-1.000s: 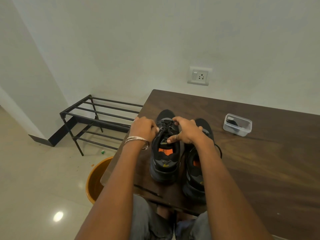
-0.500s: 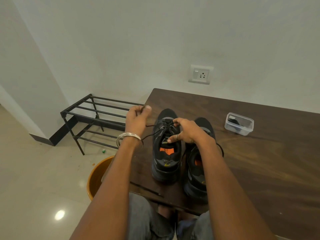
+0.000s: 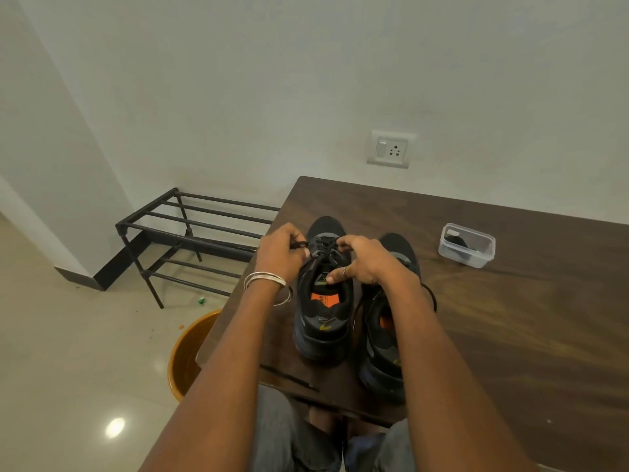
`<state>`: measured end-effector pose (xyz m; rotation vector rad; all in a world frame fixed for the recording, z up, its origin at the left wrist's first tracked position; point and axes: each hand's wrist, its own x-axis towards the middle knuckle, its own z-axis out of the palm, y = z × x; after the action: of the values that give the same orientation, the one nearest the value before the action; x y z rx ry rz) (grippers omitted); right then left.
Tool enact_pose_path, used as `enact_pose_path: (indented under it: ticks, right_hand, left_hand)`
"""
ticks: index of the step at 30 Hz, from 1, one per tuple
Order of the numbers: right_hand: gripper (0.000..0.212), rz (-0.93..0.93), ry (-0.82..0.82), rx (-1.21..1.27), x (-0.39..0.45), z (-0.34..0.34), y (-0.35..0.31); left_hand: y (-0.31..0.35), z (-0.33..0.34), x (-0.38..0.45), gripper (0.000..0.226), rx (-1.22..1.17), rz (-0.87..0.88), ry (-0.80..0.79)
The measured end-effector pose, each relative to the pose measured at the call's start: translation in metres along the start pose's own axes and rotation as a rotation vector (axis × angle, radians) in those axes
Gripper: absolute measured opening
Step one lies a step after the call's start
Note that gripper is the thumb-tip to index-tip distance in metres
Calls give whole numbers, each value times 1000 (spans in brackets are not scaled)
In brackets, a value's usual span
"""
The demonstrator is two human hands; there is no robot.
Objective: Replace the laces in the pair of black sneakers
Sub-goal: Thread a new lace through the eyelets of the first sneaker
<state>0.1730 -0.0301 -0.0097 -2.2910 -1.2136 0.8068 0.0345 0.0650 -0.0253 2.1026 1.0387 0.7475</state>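
Both hands, left hand and right hand, pinching black lace atop left sneaker.

Left sneaker black, orange insole patch, small yellow mark at heel. Right sneaker at 3 o'clock of it, black, orange inside too. Lace black. Table dark brown, wood grain. Bangles silver. Bucket at 8 o'clock, orange. Rack black. Box clear, dark contents. Wall white; socket white. Floor cream, glossy.
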Motion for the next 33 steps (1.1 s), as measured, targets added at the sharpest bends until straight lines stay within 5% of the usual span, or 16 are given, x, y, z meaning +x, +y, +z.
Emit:
enact_pose_path:
  ticks: [5, 10, 18, 26, 30, 33]
  right_hand:
    - [93, 19, -9, -9, 1, 1, -1]
    - [94, 24, -21, -20, 1, 1, -4]
    - [94, 18, -21, -30, 0, 0, -3]
    - [92, 17, -28, -62, -4, -2, -6]
    - [69, 6, -38, -132, -10, -7, -12]
    - [67, -2, -37, -174, -10, -9, -13]
  left_hand:
    - [2, -1, 3, 19, -298, -105, 284]
    - [4, -4, 0, 15, -305, -217, 267]
    - [-12, -4, -6, 28, 140, -349, -238]
    - [-8, -6, -4, 12, 218, -302, -241]
    - [-7, -10, -3, 22, -37, -301, -155]
    - [-2, -14, -3, 7, -383, -322, -88]
